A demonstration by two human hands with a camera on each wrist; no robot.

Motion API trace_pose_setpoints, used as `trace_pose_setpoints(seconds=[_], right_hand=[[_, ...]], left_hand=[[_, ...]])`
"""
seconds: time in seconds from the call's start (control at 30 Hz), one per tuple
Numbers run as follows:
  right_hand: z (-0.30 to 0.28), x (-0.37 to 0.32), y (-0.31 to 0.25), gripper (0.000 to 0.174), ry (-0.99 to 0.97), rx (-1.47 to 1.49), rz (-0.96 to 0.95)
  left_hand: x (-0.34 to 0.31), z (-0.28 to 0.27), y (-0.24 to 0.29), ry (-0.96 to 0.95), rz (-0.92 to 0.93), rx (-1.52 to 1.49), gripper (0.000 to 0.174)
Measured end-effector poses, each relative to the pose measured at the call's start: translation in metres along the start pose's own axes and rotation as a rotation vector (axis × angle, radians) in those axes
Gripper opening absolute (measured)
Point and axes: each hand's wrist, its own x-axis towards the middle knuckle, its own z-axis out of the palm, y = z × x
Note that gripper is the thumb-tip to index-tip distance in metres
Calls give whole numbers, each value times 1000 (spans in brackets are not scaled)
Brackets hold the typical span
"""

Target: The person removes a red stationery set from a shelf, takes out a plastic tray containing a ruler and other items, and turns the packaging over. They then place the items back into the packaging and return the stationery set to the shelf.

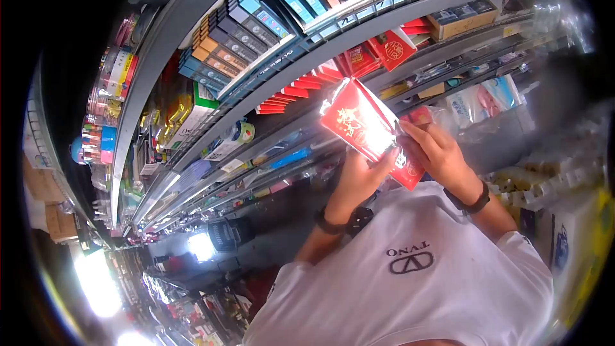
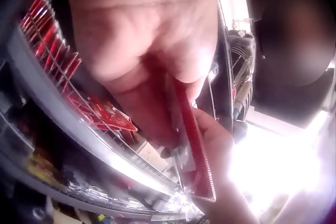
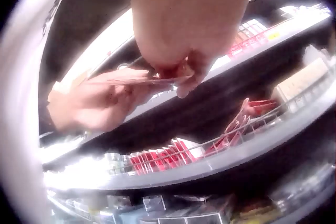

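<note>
Between my hands is a red envelope packet (image 1: 351, 118) with gold characters and a glossy clear wrapper, tilted in front of my chest and shining with glare. My left hand (image 1: 360, 178) grips its lower edge, thumb across the face. At the right edge, my right hand (image 1: 442, 159) pinches it with thumb and fingers. The packet (image 2: 198, 153) appears nearly edge-on in the left wrist view, below the left palm (image 2: 149, 50). From the right wrist, it is a thin strip (image 3: 126, 81) running from the right fingertips to the left hand (image 3: 102, 106).
Grey wire-fronted shelves (image 1: 291, 67) curve past ahead. More red envelopes (image 1: 298, 88) stand in a row on one shelf, and another red packet (image 1: 392, 48) lies farther right. Small boxes (image 1: 237, 35) fill the upper shelf. Plastic-wrapped goods (image 1: 538, 182) are at my right.
</note>
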Motion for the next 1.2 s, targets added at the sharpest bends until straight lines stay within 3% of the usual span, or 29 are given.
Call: trace_pose_setpoints(seconds=[0.2,0.3,0.43,0.53,0.73,0.93,1.03,1.13,1.2], right_hand=[[10,0,4,34,27,70,-56],[11,-6,1,22,88,587,486],[3,1,-3,16,79,937,679],[-8,2,-4,15,14,1010,746],[1,-8,-3,16,72,1074,745],[-4,3,-11,26,49,1103,760],[-3,-9,6,34,-212,961,762],[2,-10,0,34,-125,1089,735],[8,-16,7,32,-102,1063,716]], left_hand=[[-7,-8,-6,-3,-54,-4,25],[-9,-17,3,-2,-95,-108,21],[-10,-19,2,14,-121,-240,28],[-4,-22,-5,31,-100,-364,36],[-5,-27,-6,-17,-58,-366,41],[-5,-32,-1,-59,-129,-300,44],[-2,-27,-2,-59,-94,-336,52],[3,-24,-4,81,-75,-26,59],[4,-24,-2,120,58,336,67]])
